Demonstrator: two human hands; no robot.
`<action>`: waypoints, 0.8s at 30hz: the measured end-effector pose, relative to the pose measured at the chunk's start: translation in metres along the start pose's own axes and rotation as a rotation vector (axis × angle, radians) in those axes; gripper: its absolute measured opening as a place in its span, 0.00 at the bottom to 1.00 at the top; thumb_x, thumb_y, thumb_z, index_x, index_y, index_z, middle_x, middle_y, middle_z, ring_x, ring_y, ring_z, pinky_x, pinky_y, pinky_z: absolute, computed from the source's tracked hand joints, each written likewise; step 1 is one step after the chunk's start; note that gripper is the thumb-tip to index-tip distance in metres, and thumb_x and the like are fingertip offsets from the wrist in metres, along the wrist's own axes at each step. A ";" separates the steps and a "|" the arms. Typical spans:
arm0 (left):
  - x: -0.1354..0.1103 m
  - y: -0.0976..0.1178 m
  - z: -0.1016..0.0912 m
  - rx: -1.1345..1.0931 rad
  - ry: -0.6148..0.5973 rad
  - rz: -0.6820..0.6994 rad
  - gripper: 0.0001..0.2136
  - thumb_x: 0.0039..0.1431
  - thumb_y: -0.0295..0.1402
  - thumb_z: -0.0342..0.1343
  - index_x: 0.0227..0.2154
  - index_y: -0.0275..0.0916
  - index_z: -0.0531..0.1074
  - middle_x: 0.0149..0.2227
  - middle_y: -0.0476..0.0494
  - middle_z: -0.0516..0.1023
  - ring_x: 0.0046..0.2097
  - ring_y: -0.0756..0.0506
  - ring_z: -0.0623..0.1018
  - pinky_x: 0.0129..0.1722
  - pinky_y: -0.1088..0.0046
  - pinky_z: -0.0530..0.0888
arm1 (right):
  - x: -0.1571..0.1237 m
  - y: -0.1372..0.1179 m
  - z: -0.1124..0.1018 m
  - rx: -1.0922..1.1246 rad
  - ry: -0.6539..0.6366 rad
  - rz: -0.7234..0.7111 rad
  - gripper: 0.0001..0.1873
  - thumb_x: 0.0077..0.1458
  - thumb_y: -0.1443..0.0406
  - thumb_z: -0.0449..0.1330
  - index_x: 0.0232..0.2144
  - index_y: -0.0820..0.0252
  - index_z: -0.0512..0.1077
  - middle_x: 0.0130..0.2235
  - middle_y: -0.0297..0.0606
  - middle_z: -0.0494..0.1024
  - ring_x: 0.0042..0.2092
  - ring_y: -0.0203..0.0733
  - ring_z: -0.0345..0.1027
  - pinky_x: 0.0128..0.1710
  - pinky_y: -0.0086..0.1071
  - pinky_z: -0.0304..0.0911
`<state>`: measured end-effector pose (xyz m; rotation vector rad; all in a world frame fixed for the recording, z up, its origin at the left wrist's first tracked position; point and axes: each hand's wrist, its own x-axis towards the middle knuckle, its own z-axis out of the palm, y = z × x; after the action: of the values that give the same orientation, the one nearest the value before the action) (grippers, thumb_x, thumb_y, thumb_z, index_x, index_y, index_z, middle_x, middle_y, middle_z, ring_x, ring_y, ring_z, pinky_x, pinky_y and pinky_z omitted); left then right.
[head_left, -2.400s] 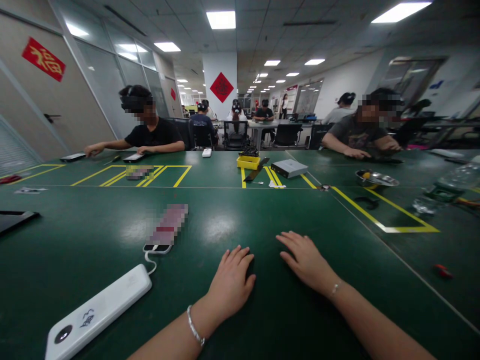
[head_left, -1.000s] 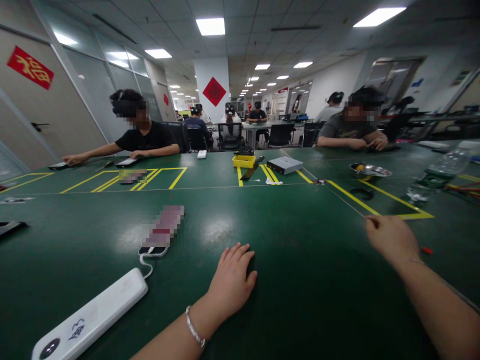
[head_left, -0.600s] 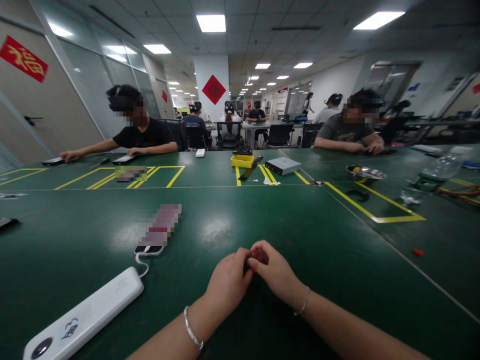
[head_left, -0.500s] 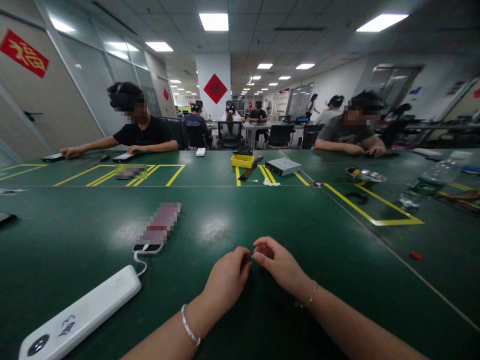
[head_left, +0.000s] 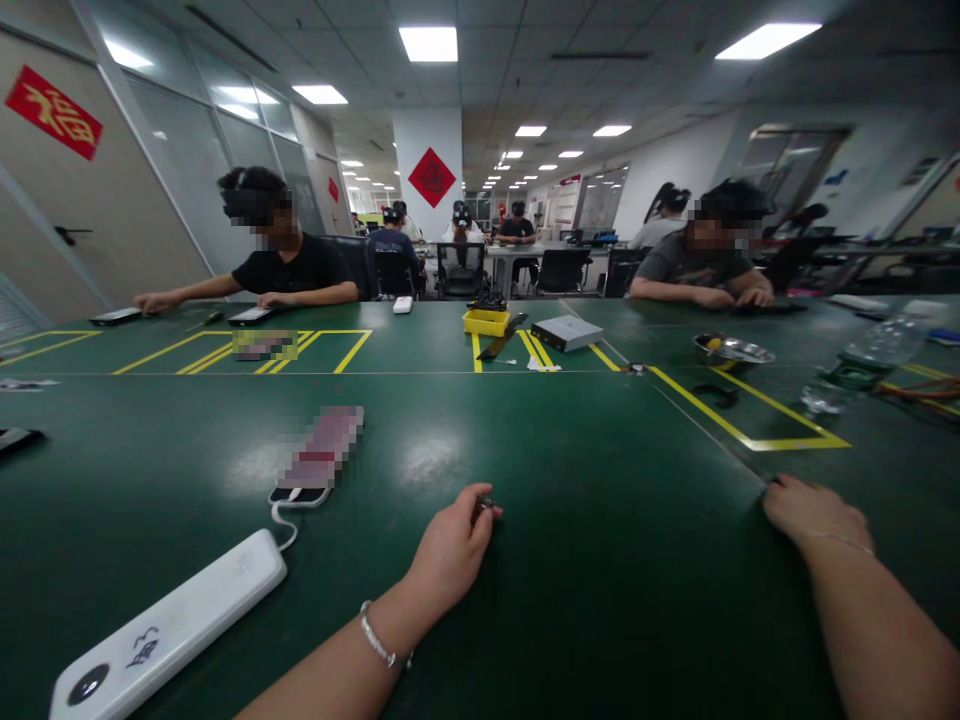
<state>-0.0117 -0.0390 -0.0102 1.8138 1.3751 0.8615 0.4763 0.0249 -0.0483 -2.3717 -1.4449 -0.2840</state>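
Note:
My left hand is above the green table, its fingers closed around a small, dark, shiny piece. Metal glints between thumb and forefinger, but its kind is too small to tell. Well to the right, my right hand rests palm down near the table seam, with its fingers curled under. Whatever those fingers hold or touch is hidden. A silvery bracelet circles the left wrist.
A white power bank and a cabled phone lie left. Beyond are a yellow bin, a grey box, a metal bowl and a water bottle. Two people sit across the table.
My right hand has left my left hand and swung far right, covering the spot where a small red piece lay. The left hand stays nearly in place, still gripping the small piece.

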 end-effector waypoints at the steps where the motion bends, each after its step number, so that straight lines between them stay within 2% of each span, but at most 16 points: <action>1: 0.000 0.000 0.000 -0.016 -0.002 -0.006 0.14 0.57 0.33 0.42 0.46 0.40 0.60 0.38 0.45 0.76 0.40 0.48 0.74 0.40 0.71 0.68 | 0.000 -0.001 -0.001 -0.031 -0.081 0.055 0.09 0.40 0.68 0.53 0.24 0.63 0.73 0.29 0.58 0.68 0.33 0.57 0.66 0.21 0.41 0.52; 3: 0.000 -0.002 0.001 -0.044 0.001 -0.015 0.12 0.56 0.33 0.44 0.44 0.40 0.60 0.37 0.45 0.76 0.40 0.47 0.74 0.39 0.71 0.68 | -0.002 -0.011 -0.008 -0.111 -0.213 0.188 0.07 0.39 0.70 0.53 0.20 0.63 0.72 0.29 0.56 0.68 0.33 0.55 0.66 0.20 0.37 0.52; 6: 0.000 -0.003 0.002 -0.077 0.012 -0.019 0.10 0.54 0.32 0.47 0.40 0.40 0.62 0.36 0.45 0.76 0.39 0.47 0.75 0.38 0.71 0.69 | -0.009 -0.033 -0.026 -0.138 -0.267 0.196 0.07 0.40 0.71 0.52 0.20 0.65 0.71 0.29 0.57 0.68 0.34 0.54 0.66 0.21 0.36 0.52; 9: 0.000 -0.003 0.002 -0.101 0.002 -0.016 0.09 0.54 0.33 0.47 0.38 0.39 0.63 0.36 0.44 0.76 0.39 0.47 0.75 0.38 0.71 0.69 | -0.017 -0.057 -0.040 -0.087 -0.220 0.093 0.12 0.45 0.69 0.50 0.29 0.65 0.73 0.33 0.58 0.68 0.34 0.52 0.66 0.23 0.37 0.53; 11: 0.000 -0.001 0.001 -0.109 -0.010 -0.012 0.10 0.55 0.34 0.45 0.39 0.39 0.64 0.37 0.44 0.76 0.40 0.47 0.74 0.38 0.71 0.69 | -0.022 -0.076 -0.043 -0.036 -0.185 0.003 0.15 0.48 0.66 0.48 0.34 0.64 0.72 0.36 0.56 0.68 0.36 0.49 0.65 0.27 0.37 0.55; 17: 0.000 0.001 -0.002 -0.117 -0.018 -0.023 0.12 0.57 0.36 0.42 0.40 0.40 0.65 0.36 0.46 0.76 0.37 0.47 0.75 0.37 0.71 0.69 | -0.051 -0.156 -0.038 0.170 -0.181 -0.305 0.11 0.47 0.66 0.51 0.30 0.62 0.72 0.37 0.42 0.70 0.39 0.40 0.63 0.41 0.33 0.56; 19: 0.000 0.001 -0.002 -0.135 -0.014 -0.023 0.12 0.57 0.36 0.42 0.40 0.40 0.65 0.35 0.46 0.76 0.38 0.47 0.74 0.37 0.72 0.68 | -0.066 -0.183 -0.041 0.321 -0.280 -0.353 0.11 0.47 0.65 0.52 0.30 0.60 0.72 0.36 0.39 0.72 0.38 0.38 0.64 0.40 0.33 0.57; 22: 0.000 0.000 -0.002 -0.153 -0.012 -0.015 0.12 0.56 0.36 0.43 0.41 0.40 0.65 0.36 0.46 0.76 0.38 0.48 0.74 0.37 0.72 0.69 | -0.090 -0.215 -0.046 0.574 -0.576 -0.381 0.13 0.47 0.62 0.52 0.36 0.58 0.70 0.32 0.34 0.73 0.30 0.34 0.65 0.33 0.30 0.60; 24: 0.000 -0.002 -0.001 -0.137 -0.002 -0.012 0.13 0.55 0.36 0.45 0.41 0.40 0.65 0.35 0.47 0.75 0.37 0.47 0.74 0.37 0.72 0.69 | -0.105 -0.230 -0.048 0.662 -0.683 -0.437 0.12 0.45 0.63 0.54 0.34 0.58 0.71 0.31 0.33 0.73 0.28 0.32 0.64 0.30 0.28 0.60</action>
<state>-0.0135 -0.0383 -0.0108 1.7004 1.2917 0.9246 0.2246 0.0166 0.0031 -1.6405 -1.9402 0.8560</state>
